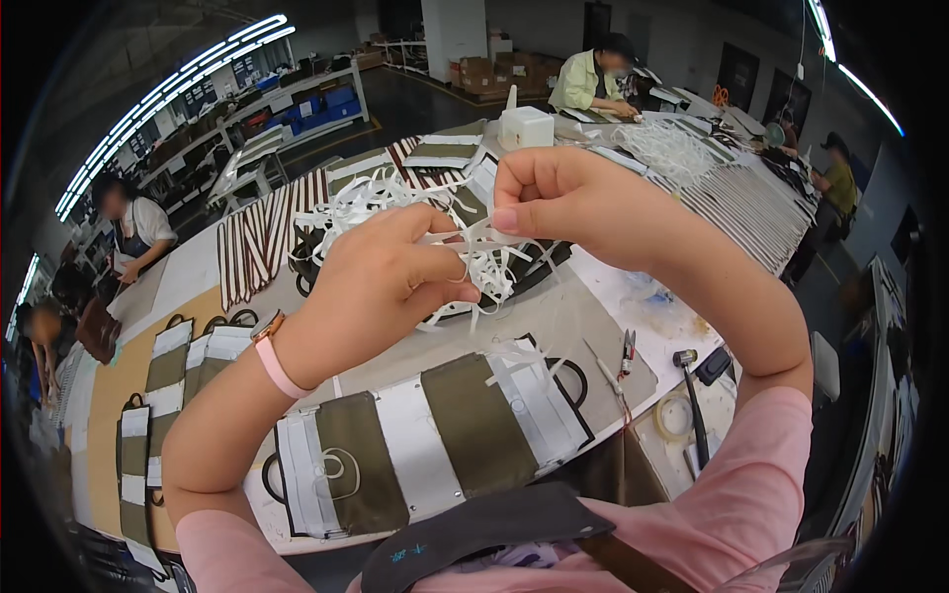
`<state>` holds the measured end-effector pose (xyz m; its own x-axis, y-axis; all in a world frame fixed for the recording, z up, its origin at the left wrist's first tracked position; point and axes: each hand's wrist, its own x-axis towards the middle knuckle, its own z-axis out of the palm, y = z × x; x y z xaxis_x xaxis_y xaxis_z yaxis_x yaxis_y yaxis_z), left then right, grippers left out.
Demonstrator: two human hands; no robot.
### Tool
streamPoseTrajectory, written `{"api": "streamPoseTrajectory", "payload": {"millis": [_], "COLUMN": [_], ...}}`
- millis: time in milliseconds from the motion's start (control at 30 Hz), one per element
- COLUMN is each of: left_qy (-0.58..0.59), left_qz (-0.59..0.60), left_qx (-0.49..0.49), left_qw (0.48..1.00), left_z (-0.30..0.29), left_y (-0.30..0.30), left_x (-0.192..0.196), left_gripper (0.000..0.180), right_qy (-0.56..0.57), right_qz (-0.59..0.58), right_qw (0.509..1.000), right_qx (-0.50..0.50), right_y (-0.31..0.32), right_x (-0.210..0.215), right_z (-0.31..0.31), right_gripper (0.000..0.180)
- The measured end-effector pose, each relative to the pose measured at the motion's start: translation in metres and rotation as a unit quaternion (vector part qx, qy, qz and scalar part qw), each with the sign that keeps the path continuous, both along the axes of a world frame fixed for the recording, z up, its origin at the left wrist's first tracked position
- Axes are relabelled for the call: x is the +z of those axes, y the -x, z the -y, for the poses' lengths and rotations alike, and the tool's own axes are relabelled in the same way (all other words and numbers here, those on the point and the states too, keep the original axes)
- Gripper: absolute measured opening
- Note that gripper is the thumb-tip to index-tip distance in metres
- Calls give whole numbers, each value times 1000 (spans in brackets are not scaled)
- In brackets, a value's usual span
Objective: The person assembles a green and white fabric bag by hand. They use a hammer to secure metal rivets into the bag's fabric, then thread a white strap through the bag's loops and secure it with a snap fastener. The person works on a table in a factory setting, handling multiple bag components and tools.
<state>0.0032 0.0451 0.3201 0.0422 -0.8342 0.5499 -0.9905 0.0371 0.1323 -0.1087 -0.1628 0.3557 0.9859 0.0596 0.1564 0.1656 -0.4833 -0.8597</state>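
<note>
Above the table, my left hand point(390, 262) and my right hand point(554, 198) hold a thin white strip point(473, 235) stretched between them. The right thumb and bent fingers pinch one part of it; the left fingers are curled round another part. Directly behind the hands lies a tangled heap of white strips point(371, 196) on dark fabric pieces. Below them, near my body, an olive and white fabric panel point(474, 420) lies flat with black loop handles point(570, 382) at its ends. More white strips point(519, 361) rest on its right end, and a thin white coil point(341, 472) on its left.
On the right are small snips point(628, 351), a thin pointed tool point(605, 368), a hammer point(695, 405) and a tape roll point(675, 417). Similar panels point(170, 361) lie at left; striped rods point(262, 237) lie beyond. A co-worker point(588, 81) works across the table, others at the sides.
</note>
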Motion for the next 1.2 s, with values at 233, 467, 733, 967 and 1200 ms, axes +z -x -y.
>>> {"api": "streamPoseTrajectory", "payload": {"millis": [233,467,733,967,1200], "left_qy": [-41,-6,102,74,45], "left_qz": [-135,-441,-601,-600,-567], "left_qx": [-31,-51,-108,-104,-90], "left_qw": [990,896,786,790,817], "left_z": [-1,-7,-7,-6,-5], "left_y": [-19,-25,-38,-16,6], "left_x": [0,3,-9,-8,-7], "left_gripper": [16,30,14,41,40], "right_qy": [-250,-75,-123,-93,-152], "right_qz": [-87,-65,-44,-77,-108], "right_qw": [956,995,991,993,979], "right_qx": [130,-19,-21,17,86], "right_y": [5,9,8,14,17], "right_x": [-19,-22,-25,-24,-37], "right_z": [6,12,22,17,-3], "right_gripper": [22,18,19,25,27]}}
